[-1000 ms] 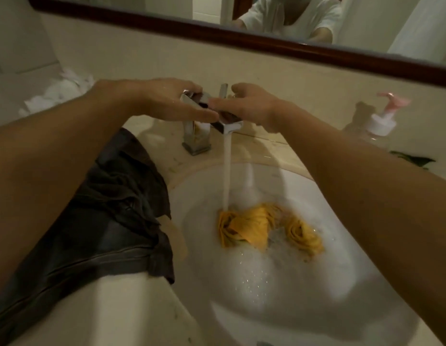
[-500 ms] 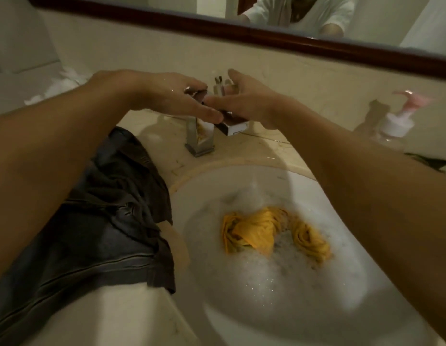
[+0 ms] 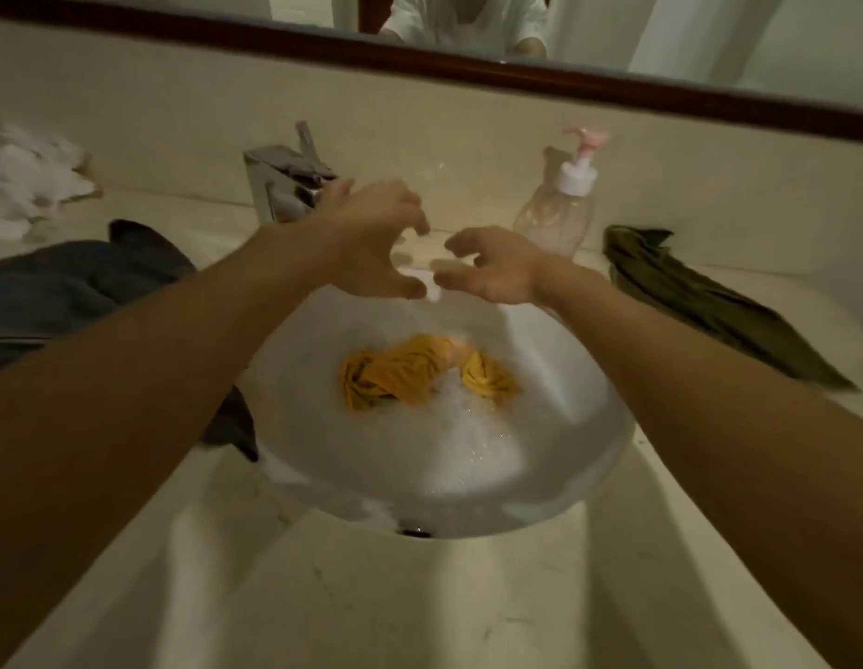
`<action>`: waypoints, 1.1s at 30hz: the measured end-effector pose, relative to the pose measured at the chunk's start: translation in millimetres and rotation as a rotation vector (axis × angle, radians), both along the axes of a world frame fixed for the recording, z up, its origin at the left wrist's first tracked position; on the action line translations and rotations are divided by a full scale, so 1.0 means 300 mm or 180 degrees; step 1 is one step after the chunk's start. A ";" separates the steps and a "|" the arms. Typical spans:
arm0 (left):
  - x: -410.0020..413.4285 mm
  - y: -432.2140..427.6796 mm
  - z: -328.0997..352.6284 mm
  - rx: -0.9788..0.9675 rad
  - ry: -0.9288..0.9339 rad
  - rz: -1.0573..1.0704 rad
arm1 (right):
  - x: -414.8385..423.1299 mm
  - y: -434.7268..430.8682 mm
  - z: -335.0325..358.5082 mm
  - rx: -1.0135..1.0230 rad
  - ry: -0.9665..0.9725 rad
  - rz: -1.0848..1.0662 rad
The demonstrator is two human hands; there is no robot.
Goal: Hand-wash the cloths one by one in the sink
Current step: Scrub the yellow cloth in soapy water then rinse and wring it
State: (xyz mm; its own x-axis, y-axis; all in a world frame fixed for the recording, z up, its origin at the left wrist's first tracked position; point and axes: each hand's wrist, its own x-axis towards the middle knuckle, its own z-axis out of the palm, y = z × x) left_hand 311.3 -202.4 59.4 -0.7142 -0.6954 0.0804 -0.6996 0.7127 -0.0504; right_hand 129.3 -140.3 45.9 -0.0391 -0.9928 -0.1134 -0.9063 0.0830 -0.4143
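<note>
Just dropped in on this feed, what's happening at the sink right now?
A person's left hand and right hand hover over the back of the sink, fingers loosely curled, gripping nothing. A yellow cloth lies bunched in foamy water in the basin. No stream shows from the faucet. A dark grey cloth waits on the counter to the left, an olive cloth to the right beside a pump bottle.

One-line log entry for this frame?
left hand: empty, over sink | right hand: empty, over sink | yellow cloth: in suds, untouched | tap: no stream | dark cloth, olive cloth: on counter
</note>
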 end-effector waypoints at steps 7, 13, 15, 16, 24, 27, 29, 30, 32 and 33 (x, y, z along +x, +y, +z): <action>-0.052 0.030 -0.326 0.1504 -0.0861 0.0329 | 0.116 0.029 -0.399 0.0930 0.0417 0.0795; -0.028 -0.070 -0.580 0.1522 -0.0768 0.0323 | 0.086 -0.094 -0.585 0.0291 0.0965 0.0684; -0.021 -0.088 -0.587 0.1564 -0.0325 0.0269 | 0.084 -0.118 -0.602 0.0109 0.0805 0.0475; -0.018 -0.090 -0.571 0.1583 -0.0137 0.0288 | 0.081 -0.124 -0.593 0.0035 0.0587 0.0378; -0.099 -0.074 -0.421 0.2375 0.2461 0.1237 | 0.052 -0.156 -0.450 -0.0666 -0.2985 -0.1292; -0.156 -0.046 -0.396 0.2367 0.3363 0.1520 | 0.080 -0.137 -0.432 -0.1108 -0.2903 -0.1539; -0.177 -0.017 -0.393 0.2354 0.3642 0.1652 | 0.102 -0.115 -0.412 -0.1119 -0.2980 -0.1667; -0.179 -0.002 -0.395 0.2360 0.3704 0.1668 | 0.119 -0.101 -0.395 -0.1101 -0.3094 -0.1706; -0.170 -0.006 -0.404 0.2328 0.3801 0.1676 | 0.157 -0.067 -0.370 -0.0904 -0.3259 -0.1745; -0.158 -0.020 -0.405 0.2464 0.3942 0.1666 | 0.176 -0.051 -0.368 -0.0785 -0.3323 -0.1745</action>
